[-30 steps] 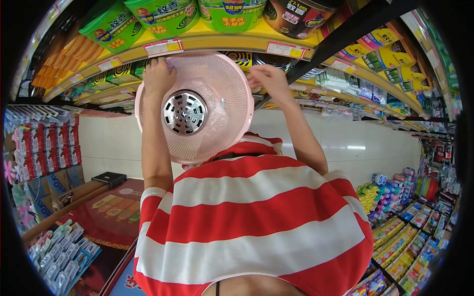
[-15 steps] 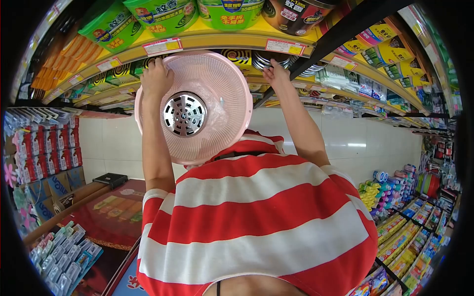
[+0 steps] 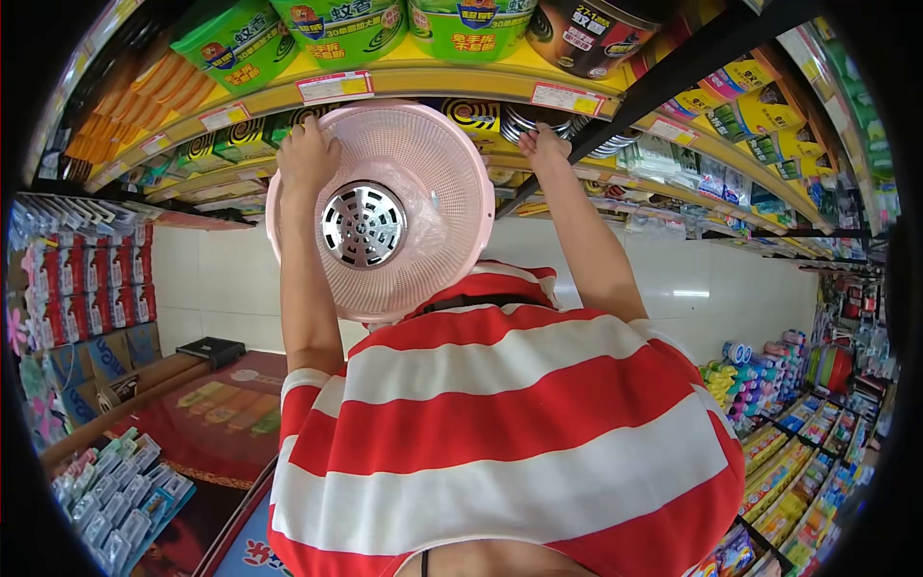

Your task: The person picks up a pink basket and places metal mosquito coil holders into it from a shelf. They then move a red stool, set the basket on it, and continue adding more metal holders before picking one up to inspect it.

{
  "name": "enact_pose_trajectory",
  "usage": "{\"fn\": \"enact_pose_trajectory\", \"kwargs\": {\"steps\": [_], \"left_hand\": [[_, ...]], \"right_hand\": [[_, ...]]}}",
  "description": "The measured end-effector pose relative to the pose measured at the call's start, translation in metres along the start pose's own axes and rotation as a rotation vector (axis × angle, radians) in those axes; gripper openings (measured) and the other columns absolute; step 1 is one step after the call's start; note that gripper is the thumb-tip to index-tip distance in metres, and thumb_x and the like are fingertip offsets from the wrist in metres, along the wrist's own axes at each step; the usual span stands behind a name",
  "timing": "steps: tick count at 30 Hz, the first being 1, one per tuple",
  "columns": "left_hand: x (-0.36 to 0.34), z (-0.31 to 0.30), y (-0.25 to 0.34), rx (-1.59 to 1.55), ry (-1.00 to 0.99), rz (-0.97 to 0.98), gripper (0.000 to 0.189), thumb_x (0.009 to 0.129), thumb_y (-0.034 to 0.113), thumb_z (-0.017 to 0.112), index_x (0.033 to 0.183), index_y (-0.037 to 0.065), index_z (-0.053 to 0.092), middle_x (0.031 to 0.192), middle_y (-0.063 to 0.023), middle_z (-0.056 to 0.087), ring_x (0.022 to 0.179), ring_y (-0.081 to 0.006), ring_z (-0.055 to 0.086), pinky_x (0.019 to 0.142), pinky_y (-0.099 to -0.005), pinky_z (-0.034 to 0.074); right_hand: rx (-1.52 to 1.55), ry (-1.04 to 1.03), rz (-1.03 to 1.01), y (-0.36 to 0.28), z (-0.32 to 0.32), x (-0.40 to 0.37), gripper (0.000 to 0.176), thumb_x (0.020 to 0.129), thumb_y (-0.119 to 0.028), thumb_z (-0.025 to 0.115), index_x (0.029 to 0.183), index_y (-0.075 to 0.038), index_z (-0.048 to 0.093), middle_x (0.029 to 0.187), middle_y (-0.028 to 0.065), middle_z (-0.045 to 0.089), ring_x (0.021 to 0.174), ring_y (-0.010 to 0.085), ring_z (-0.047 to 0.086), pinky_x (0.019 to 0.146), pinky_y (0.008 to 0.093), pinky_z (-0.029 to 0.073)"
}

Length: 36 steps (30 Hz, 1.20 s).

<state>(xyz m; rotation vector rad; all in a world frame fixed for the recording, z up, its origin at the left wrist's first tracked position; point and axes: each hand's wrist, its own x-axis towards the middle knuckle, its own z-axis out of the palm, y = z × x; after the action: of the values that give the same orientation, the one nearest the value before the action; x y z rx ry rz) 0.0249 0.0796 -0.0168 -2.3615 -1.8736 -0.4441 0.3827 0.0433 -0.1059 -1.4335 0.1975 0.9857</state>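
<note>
My left hand [image 3: 308, 159] is closed over the upper left rim of a pink plastic basket [image 3: 457, 183], which is tilted so its inside faces me. In the basket lie a round slotted metal disc [image 3: 363, 226] and a clear plastic wrapper [image 3: 418, 221]. My right hand [image 3: 546, 144] reaches into the shelf under the yellow edge. Its fingers are partly spread at the front of stacked round metal tins [image 3: 520, 123]; whether they grip one is hard to see. Beside the tins stands a yellow and black box with a spiral pattern [image 3: 472, 113].
Green tubs [image 3: 341, 29] and a dark tub [image 3: 588, 38] stand on the shelf above. A black post [image 3: 663, 72] runs close to the right hand. Cartons and boxed goods [image 3: 91, 288] stand at left, and colourful bottles [image 3: 764, 370] at right.
The view has shifted slightly, so shelf and basket appear a little further right. The right hand stays at the metal tins, its fingers shifted slightly. The left hand keeps its hold on the basket.
</note>
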Motion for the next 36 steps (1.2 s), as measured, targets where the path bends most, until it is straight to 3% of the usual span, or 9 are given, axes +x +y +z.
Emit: {"fn": "enact_pose_trajectory", "kwargs": {"steps": [5, 8, 11, 14, 19, 25, 30, 32, 36], "left_hand": [[0.0, -0.002, -0.002, 0.011, -0.033, -0.025, 0.044, 0.074, 0.027, 0.058, 0.107, 0.002, 0.048, 0.101, -0.0215, 0.055, 0.093, -0.0394, 0.054, 0.077, -0.0493, 0.044], [0.001, 0.0, -0.003, 0.016, -0.043, -0.032, 0.046, 0.074, 0.028, 0.058, 0.11, 0.002, 0.047, 0.102, -0.0218, 0.055, 0.095, -0.039, 0.054, 0.078, -0.0491, 0.043], [0.002, -0.001, -0.004, 0.008, -0.057, -0.031, 0.048, 0.074, 0.028, 0.058, 0.112, 0.002, 0.046, 0.103, -0.0221, 0.054, 0.095, -0.0389, 0.053, 0.079, -0.0493, 0.043], [0.0, -0.001, -0.005, 0.004, -0.059, -0.029, 0.05, 0.074, 0.029, 0.058, 0.114, 0.002, 0.046, 0.104, -0.0223, 0.054, 0.096, -0.039, 0.053, 0.08, -0.0495, 0.043], [0.001, 0.001, -0.005, 0.019, -0.07, -0.039, 0.051, 0.075, 0.029, 0.058, 0.116, 0.002, 0.045, 0.105, -0.0218, 0.054, 0.096, -0.0393, 0.054, 0.079, -0.0495, 0.043], [0.003, 0.002, -0.003, 0.023, -0.08, -0.033, 0.046, 0.074, 0.03, 0.057, 0.11, 0.003, 0.047, 0.104, -0.021, 0.055, 0.094, -0.0396, 0.055, 0.079, -0.0504, 0.043], [0.009, 0.005, 0.008, -0.001, -0.078, -0.013, 0.046, 0.074, 0.03, 0.057, 0.111, 0.003, 0.048, 0.102, -0.0204, 0.055, 0.093, -0.0384, 0.055, 0.079, -0.0501, 0.043], [0.009, 0.007, 0.012, 0.007, -0.044, -0.002, 0.047, 0.074, 0.03, 0.057, 0.113, 0.004, 0.048, 0.102, -0.0201, 0.055, 0.093, -0.0378, 0.055, 0.079, -0.0499, 0.043], [0.012, 0.007, 0.017, 0.019, -0.044, 0.011, 0.05, 0.074, 0.03, 0.057, 0.116, 0.004, 0.047, 0.103, -0.0197, 0.055, 0.094, -0.037, 0.055, 0.079, -0.0498, 0.043]], "right_hand": [[0.027, 0.035, -0.128, -0.011, 0.005, -0.026, 0.017, 0.082, -0.007, 0.059, 0.091, 0.002, 0.049, 0.077, 0.0121, 0.056, 0.062, 0.0248, 0.061, 0.053, 0.0339, 0.056], [0.144, -0.045, -0.167, -0.009, 0.003, -0.007, 0.02, 0.081, -0.005, 0.059, 0.094, 0.005, 0.047, 0.081, 0.014, 0.056, 0.067, 0.0255, 0.062, 0.058, 0.0339, 0.056], [0.316, -0.108, -0.127, -0.016, 0.0, -0.025, 0.015, 0.08, -0.003, 0.06, 0.083, 0.005, 0.047, 0.082, 0.0169, 0.058, 0.069, 0.023, 0.062, 0.058, 0.0295, 0.056], [0.369, -0.318, -0.102, -0.014, -0.016, -0.04, 0.019, 0.08, -0.002, 0.061, 0.085, 0.004, 0.044, 0.081, 0.0155, 0.058, 0.074, 0.0231, 0.061, 0.068, 0.031, 0.055], [0.3, -0.558, -0.152, -0.005, -0.053, -0.078, 0.014, 0.08, -0.002, 0.06, 0.082, -0.002, 0.046, 0.081, 0.0116, 0.058, 0.073, 0.0195, 0.06, 0.069, 0.0316, 0.053], [-0.157, -0.924, -0.167, -0.005, -0.08, -0.135, 0.016, 0.079, -0.003, 0.063, 0.08, -0.006, 0.047, 0.082, 0.0093, 0.059, 0.071, 0.0152, 0.06, 0.064, 0.0281, 0.052], [-0.591, -1.152, -0.343, 0.015, -0.044, -0.159, 0.022, 0.075, -0.004, 0.066, 0.078, -0.004, 0.044, 0.07, 0.0048, 0.053, 0.066, 0.0113, 0.058, 0.055, 0.0242, 0.049], [-0.735, -1.231, -0.328, 0.035, -0.025, -0.157, 0.026, 0.072, -0.005, 0.067, 0.074, -0.004, 0.041, 0.066, 0.0025, 0.049, 0.058, 0.0111, 0.057, 0.049, 0.0242, 0.047], [-0.921, -1.25, -0.345, 0.067, 0.003, -0.17, 0.027, 0.075, -0.009, 0.068, 0.072, -0.004, 0.041, 0.064, 0.0028, 0.051, 0.057, 0.0106, 0.058, 0.044, 0.0227, 0.041]]}}
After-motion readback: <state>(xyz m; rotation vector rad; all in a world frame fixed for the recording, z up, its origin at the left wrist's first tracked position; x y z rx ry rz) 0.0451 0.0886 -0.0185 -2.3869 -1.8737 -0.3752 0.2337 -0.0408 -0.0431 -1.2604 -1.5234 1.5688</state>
